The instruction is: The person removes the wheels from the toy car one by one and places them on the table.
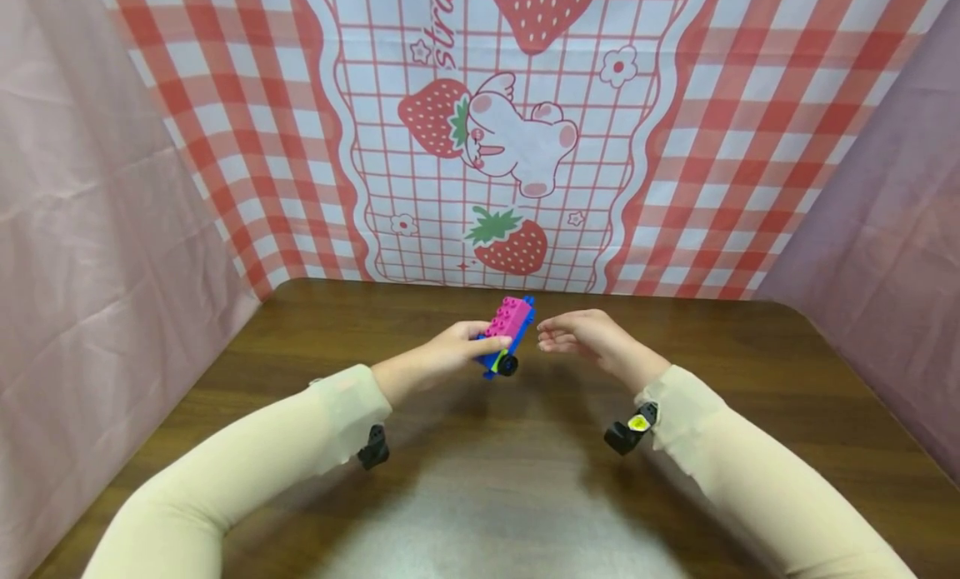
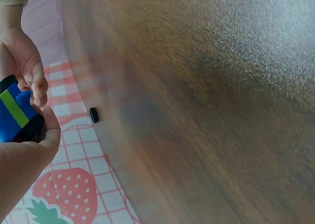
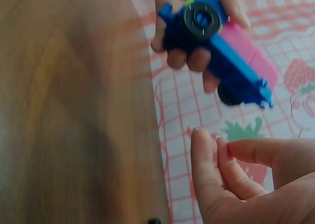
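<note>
A toy block car (image 1: 510, 321) with pink studded bricks, a blue base and black wheels is held in the air by my left hand (image 1: 457, 350), tilted. The left thumb lies across its side, and in the right wrist view the fingers curl under the blue base. A lime green strip shows on the underside in the left wrist view. My right hand (image 1: 592, 337) hovers just to the right of the car, apart from it. Its fingers (image 3: 202, 160) are loosely bent near the thumb, with nothing visible between them. One wheel (image 3: 202, 18) faces the right wrist camera.
A small black wheel (image 2: 94, 114) stands on the wooden table (image 1: 480, 479) near its far edge. Behind the table hangs a strawberry-print cloth (image 1: 675, 187), with pink curtains (image 1: 112, 229) at the sides. Black wrist cameras (image 1: 630, 429) sit under both cuffs.
</note>
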`<state>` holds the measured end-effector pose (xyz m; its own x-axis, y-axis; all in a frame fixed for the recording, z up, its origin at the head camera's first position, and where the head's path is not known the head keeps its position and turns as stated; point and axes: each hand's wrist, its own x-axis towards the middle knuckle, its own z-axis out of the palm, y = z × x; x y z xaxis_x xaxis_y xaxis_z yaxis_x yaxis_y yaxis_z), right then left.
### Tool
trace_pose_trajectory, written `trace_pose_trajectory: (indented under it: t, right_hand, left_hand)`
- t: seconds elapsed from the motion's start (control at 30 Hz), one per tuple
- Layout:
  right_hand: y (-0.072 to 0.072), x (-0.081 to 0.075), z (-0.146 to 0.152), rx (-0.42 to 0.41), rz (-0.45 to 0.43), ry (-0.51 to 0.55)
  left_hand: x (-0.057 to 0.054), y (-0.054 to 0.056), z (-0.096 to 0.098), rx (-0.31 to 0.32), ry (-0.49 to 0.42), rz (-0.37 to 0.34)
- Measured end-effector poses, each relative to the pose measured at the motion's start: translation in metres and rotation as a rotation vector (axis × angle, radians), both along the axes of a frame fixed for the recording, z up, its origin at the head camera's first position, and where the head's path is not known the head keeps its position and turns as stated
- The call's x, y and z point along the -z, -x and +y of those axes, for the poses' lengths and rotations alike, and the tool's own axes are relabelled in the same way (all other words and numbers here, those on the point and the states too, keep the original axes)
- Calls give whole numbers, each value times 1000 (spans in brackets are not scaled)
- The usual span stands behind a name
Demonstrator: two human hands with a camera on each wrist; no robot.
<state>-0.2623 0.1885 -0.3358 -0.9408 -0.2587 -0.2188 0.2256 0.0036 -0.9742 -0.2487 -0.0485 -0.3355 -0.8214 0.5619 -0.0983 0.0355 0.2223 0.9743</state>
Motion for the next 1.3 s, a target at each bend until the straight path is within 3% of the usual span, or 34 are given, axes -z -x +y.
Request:
trace_pose_trajectory:
  t: [0.27,0.53,1.3]
  right_hand:
    - [-16,-7,-14,-111,46,-93]
    - [-27,-9,-25,-213,39,-93]
    - [-35,-2,-33,-425,39,-102]
  left_hand:
    - [-1,-1,-2,-33,-15,-4]
    - [-1,-1,-2,-87,-19,7]
    - [-1,-3,1,-87,10,13]
